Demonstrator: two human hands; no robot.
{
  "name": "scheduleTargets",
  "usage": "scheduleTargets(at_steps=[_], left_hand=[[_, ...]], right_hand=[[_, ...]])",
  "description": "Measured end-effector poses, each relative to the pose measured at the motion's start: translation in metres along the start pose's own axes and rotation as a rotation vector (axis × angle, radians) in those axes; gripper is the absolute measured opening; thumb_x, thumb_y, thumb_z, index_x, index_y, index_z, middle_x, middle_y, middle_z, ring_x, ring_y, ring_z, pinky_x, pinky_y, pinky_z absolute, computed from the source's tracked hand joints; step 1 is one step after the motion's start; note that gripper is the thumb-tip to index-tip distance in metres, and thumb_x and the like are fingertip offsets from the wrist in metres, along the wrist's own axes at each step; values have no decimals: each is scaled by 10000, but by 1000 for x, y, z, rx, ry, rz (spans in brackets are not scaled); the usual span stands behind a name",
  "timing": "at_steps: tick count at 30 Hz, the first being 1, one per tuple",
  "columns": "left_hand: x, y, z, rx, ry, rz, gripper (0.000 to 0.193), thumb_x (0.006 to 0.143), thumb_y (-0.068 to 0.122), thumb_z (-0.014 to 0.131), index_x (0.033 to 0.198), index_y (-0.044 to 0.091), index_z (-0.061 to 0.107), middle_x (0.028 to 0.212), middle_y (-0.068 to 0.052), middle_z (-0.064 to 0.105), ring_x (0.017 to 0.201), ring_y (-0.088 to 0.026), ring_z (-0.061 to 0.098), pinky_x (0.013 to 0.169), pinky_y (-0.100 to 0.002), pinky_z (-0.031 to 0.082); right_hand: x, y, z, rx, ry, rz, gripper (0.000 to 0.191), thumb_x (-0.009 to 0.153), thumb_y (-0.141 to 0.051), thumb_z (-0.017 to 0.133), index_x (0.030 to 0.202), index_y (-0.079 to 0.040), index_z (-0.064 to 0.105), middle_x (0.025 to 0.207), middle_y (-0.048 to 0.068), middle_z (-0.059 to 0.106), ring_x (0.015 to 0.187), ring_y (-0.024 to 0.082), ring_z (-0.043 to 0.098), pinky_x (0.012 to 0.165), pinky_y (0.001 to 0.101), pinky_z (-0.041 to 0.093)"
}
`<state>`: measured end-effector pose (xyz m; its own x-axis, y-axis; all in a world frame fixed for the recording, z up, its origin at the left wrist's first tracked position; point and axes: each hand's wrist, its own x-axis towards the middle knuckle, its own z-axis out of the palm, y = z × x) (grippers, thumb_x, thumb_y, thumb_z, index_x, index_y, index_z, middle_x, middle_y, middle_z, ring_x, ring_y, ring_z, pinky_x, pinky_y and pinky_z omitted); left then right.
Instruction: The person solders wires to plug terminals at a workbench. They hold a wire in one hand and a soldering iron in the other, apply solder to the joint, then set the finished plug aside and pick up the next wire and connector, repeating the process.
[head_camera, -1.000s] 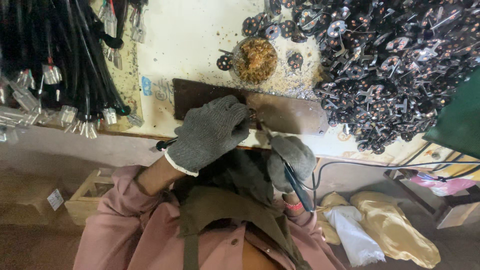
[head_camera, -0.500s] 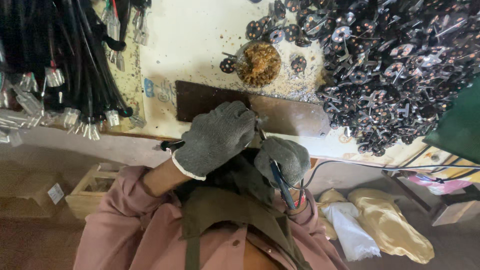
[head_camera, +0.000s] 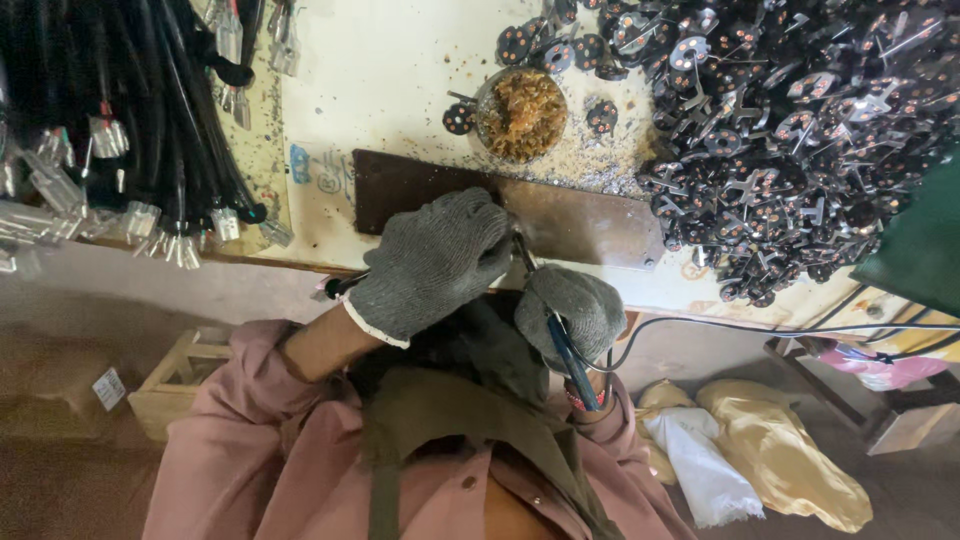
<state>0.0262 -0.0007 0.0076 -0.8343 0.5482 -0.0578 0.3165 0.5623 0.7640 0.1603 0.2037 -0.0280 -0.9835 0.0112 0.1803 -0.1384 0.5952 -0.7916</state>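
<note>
Fingers of left hand curl shut above soldering iron gripped by right hand

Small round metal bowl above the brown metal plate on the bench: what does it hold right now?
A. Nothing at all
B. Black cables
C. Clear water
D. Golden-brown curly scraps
D. The small round metal bowl, just beyond the brown metal plate, is heaped with golden-brown curly scraps, while the black cables hang off to the side and the grey-gloved left hand works at the plate's near edge.
</note>
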Motion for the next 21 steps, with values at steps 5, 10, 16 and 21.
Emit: scheduleTargets(at_steps=[5,10,16,21], left_hand=[[1,1,-2,-24,-8,-13,159,912,224,723,944,110,616,896,-111,603,801,-339,649,622,-478,516],[1,1,-2,-22,-12,-15,157,920,230,715,972,109,630,895,-112,607,778,-334,650,608,-477,516],[1,0,0,21,-22,-39,152,926,235,700,917,112,610,873,-108,605,758,-339,652,599,-482,518],[3,1,1,6,-34,-60,119,941,213,687,924,120,615,886,-104,609,766,-333,655,613,-479,527]], right_hand=[[-11,6,-4,-45,-42,124,333,769,-99,795,1086,-54,702,1023,134,735,927,351,731,824,443,572],[1,1,-2,-114,3,-65,272,767,-64,814,1015,-71,701,904,110,719,799,309,722,708,405,570],[16,-7,0,-153,9,-19,210,774,-41,801,951,-87,699,851,101,722,761,299,724,682,394,568],[19,-7,2,-112,38,-86,206,789,-57,798,958,-60,679,865,147,728,781,313,730,685,397,582]])
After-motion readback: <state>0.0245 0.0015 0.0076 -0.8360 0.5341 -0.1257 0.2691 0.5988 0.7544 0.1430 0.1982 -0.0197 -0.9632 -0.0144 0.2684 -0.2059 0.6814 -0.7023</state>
